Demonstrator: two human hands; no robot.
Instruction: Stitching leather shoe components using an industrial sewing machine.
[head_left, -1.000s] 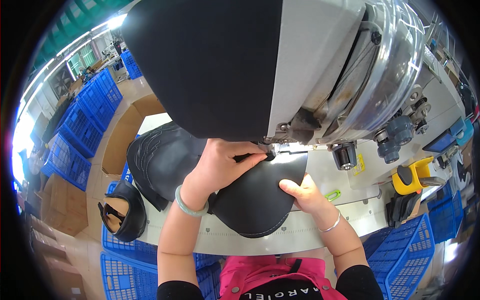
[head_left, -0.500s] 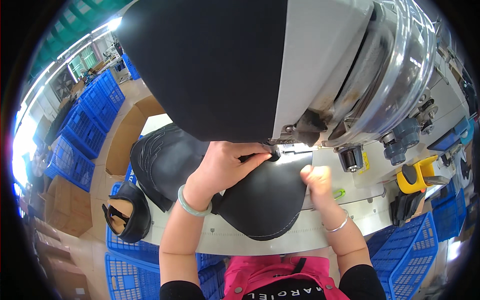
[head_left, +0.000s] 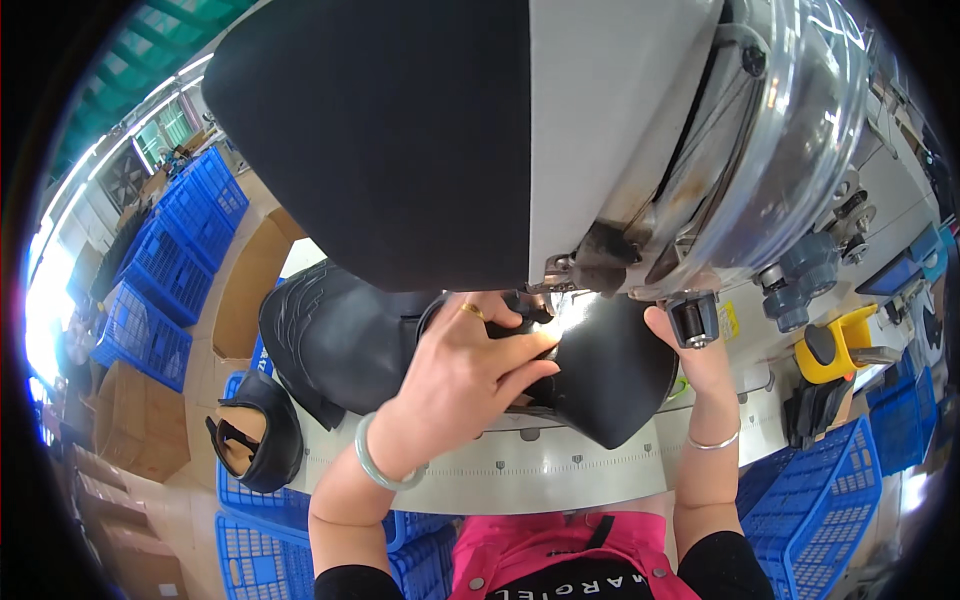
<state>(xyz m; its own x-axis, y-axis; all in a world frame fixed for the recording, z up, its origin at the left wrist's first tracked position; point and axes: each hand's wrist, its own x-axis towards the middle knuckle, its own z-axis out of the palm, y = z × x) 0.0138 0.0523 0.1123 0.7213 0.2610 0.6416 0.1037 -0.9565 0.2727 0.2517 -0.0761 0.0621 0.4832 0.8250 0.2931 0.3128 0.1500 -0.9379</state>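
1. Left hand (head_left: 465, 365) half-curled below the sewing machine (head_left: 620, 130), nearer its needle area; pinching? can't tell.
2. Right hand (head_left: 692, 345) below the machine's right side, grip's hidden.
3. Black leather piece (head_left: 615, 385) between them, pointy end away from machine.

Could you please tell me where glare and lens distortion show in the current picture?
In the head view, glare whitens part of the black leather piece beside the left hand; in the same head view, reflections streak the clear cover, and the fisheye bows the front edge of the worktable.
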